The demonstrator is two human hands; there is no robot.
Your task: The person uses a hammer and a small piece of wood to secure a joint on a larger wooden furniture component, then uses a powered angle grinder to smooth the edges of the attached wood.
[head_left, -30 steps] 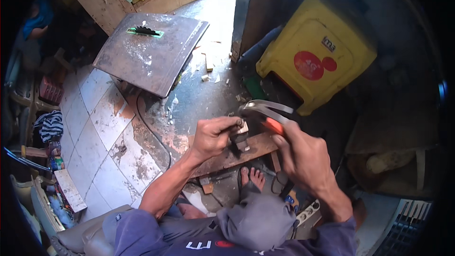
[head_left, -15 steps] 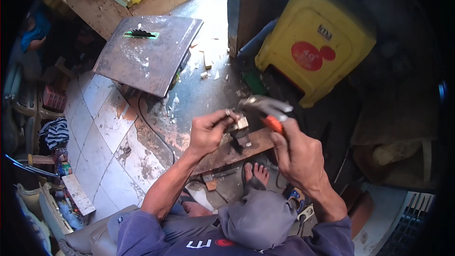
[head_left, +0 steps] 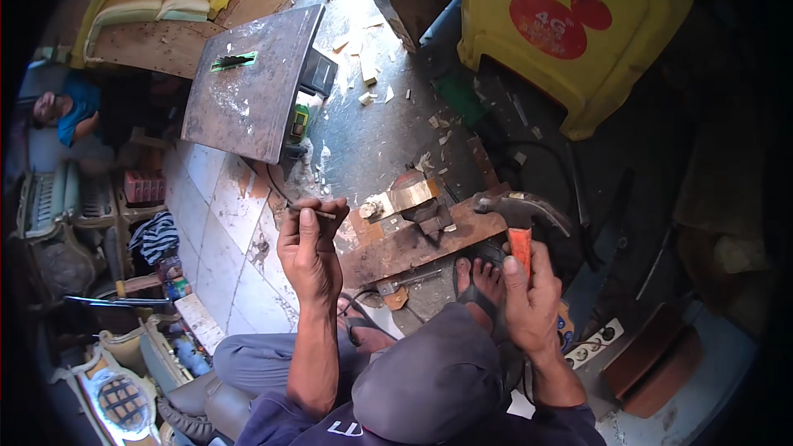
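Hammer (head_left: 519, 246) in the right grip (head_left: 533, 293), apart from the block

The orange handle sits clamped in the fingers, the steel head near the right end of a brown plank (head_left: 405, 254). To its left, a pale wooden block (head_left: 410, 196) lies against a dark metal fixture (head_left: 430, 220). The left grip (head_left: 311, 258) — thumb and fingers together — pinches a thin piece (head_left: 327, 215). A yellow stool (head_left: 636, 29) is farther off.

thin piece (head_left: 327, 215) in left hand (head_left: 310, 254) too small to tell, hammer (head_left: 519, 241) partly hidden by right hand (head_left: 533, 301), yellow stool (head_left: 607, 66) cut off
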